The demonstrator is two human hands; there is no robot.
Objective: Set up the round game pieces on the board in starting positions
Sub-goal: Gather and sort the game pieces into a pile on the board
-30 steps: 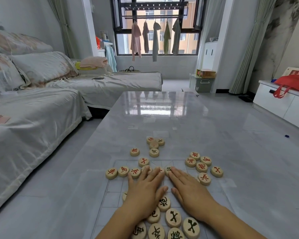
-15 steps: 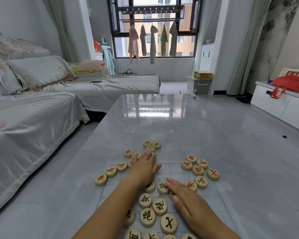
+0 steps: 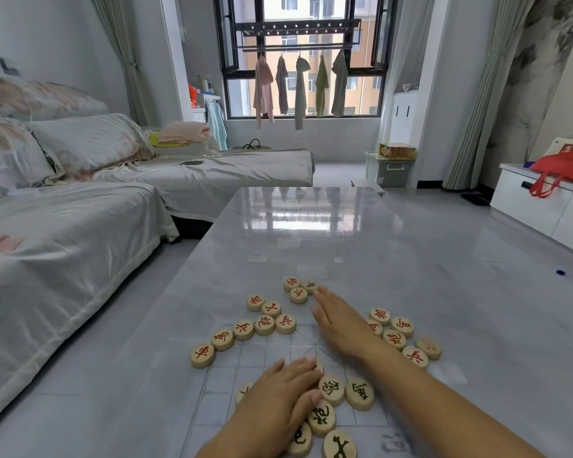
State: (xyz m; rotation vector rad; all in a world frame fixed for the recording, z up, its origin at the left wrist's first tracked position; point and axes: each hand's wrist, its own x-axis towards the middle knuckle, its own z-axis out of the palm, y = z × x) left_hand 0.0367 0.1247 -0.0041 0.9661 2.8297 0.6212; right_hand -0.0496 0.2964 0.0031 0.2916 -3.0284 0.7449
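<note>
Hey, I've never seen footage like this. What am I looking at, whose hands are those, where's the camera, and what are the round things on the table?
No machine here: a person wears a wide-angle camera on the head, looking forward and down, so you see their own two bare hands. The left hand lies flat on wooden discs with dark characters, close to the person. The right hand reaches further out, fingers straight, between groups of discs with red characters. These are game pieces, scattered on and around a pale board with grid lines on a glossy grey table. Neither hand holds anything. A covered sofa stands on the left.
</note>
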